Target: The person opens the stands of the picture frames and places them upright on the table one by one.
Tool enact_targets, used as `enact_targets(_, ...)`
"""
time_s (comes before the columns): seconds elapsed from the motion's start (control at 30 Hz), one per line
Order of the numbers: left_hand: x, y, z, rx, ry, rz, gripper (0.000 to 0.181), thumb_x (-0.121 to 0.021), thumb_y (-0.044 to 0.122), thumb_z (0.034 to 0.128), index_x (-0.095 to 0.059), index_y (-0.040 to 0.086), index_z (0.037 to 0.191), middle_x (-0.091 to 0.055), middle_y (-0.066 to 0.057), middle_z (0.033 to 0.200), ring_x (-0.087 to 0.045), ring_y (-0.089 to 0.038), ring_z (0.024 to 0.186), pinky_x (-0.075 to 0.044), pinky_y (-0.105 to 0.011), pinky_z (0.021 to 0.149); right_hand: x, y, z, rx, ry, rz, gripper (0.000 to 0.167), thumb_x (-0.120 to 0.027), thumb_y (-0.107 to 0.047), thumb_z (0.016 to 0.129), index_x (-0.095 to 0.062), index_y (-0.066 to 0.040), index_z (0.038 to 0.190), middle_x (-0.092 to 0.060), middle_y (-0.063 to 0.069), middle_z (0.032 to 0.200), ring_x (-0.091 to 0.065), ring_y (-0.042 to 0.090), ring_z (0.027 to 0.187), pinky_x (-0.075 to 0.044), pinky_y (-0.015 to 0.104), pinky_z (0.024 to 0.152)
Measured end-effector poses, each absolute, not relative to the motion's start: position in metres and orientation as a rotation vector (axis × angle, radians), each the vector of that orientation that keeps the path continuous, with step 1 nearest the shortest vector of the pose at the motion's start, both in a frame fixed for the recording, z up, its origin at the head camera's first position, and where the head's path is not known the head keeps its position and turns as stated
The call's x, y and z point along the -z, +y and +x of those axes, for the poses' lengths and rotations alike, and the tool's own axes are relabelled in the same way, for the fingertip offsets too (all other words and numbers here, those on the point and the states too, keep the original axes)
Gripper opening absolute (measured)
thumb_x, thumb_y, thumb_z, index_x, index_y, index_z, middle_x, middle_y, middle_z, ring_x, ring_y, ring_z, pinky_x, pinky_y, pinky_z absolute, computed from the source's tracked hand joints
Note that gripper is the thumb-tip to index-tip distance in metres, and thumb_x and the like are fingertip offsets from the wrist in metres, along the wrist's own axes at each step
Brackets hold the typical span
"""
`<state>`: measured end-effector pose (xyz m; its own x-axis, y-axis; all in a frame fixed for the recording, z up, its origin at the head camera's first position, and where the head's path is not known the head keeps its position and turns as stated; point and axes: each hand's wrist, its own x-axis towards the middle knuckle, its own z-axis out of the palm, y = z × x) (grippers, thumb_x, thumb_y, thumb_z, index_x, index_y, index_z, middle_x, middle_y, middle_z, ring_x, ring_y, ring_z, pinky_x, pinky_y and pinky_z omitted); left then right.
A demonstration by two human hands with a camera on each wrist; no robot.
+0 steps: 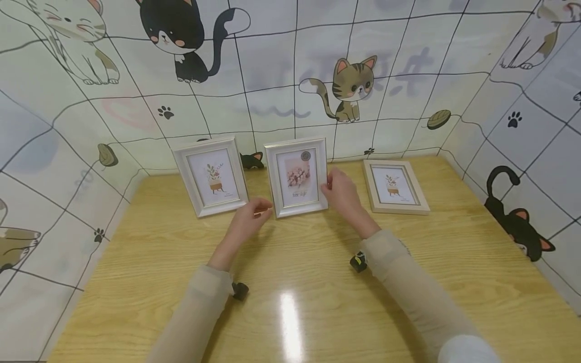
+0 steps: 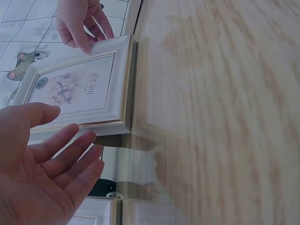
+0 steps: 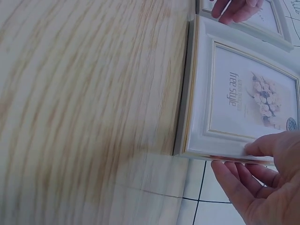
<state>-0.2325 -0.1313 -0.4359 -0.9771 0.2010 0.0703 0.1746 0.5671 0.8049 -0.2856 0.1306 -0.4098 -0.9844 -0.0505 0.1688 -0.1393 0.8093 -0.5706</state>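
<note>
A white picture frame (image 1: 298,177) with a pink flower print and "free style" lettering stands upright at the back of the wooden table. My right hand (image 1: 344,195) pinches its right edge, the thumb (image 3: 262,146) on the front and the fingers behind. By the lower left corner of that frame is my left hand (image 1: 247,218), its fingers spread apart and relaxed in the left wrist view, holding nothing. Another white picture frame (image 1: 214,177) with a potted-plant print stands to the left. On the right, a pale wood picture frame (image 1: 396,186) lies face up.
The wooden table (image 1: 290,262) meets a wall (image 1: 272,60) printed with cats and grid lines at the back. More printed wall (image 1: 535,166) rises along the right side. A small black device (image 1: 358,262) sits at the right cuff.
</note>
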Motion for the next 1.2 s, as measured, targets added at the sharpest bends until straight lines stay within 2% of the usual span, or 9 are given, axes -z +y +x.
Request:
enact_targets(0.27,0.4363,-0.1305,-0.232,-1.385,2.768,0.346,0.029,-0.06,0.02,0.0994,-0.063,0.001,0.121,-0.066,-0.017,0.126,-0.062,-0.032,0.122,-0.053,-0.041,0.105,0.4083,0.1362,-0.2864,-0.917,-2.885,0.187,0.018,-0.06,-0.018,0.098,-0.056,-0.002,0.103,-0.066,0.015,0.093,-0.061,0.026,0.079,-0.054,0.032,0.066)
enact_targets(0.8,0.4353,-0.1373,-0.2296,-1.369,2.786,0.321,0.028,-0.06,0.019,0.0997,-0.063,0.002,0.121,-0.067,-0.017,0.127,-0.062,-0.031,0.123,-0.052,-0.041,0.106,0.4071,0.1384,-0.2808,-0.981,-2.915,0.221,0.022,-0.065,-0.022,0.097,-0.058,-0.002,0.104,-0.07,0.016,0.098,-0.066,0.027,0.086,-0.057,0.035,0.073)
enact_targets(1.2,0.4295,-0.1376,-0.231,-1.312,2.816,0.251,0.029,-0.059,0.023,0.1,-0.067,0.004,0.121,-0.07,-0.014,0.124,-0.064,-0.03,0.12,-0.052,-0.041,0.106,0.4045,0.1378,-0.2776,-1.015,-2.933,0.288,0.022,-0.065,-0.021,0.096,-0.057,-0.003,0.104,-0.069,0.014,0.096,-0.066,0.025,0.086,-0.057,0.032,0.071)
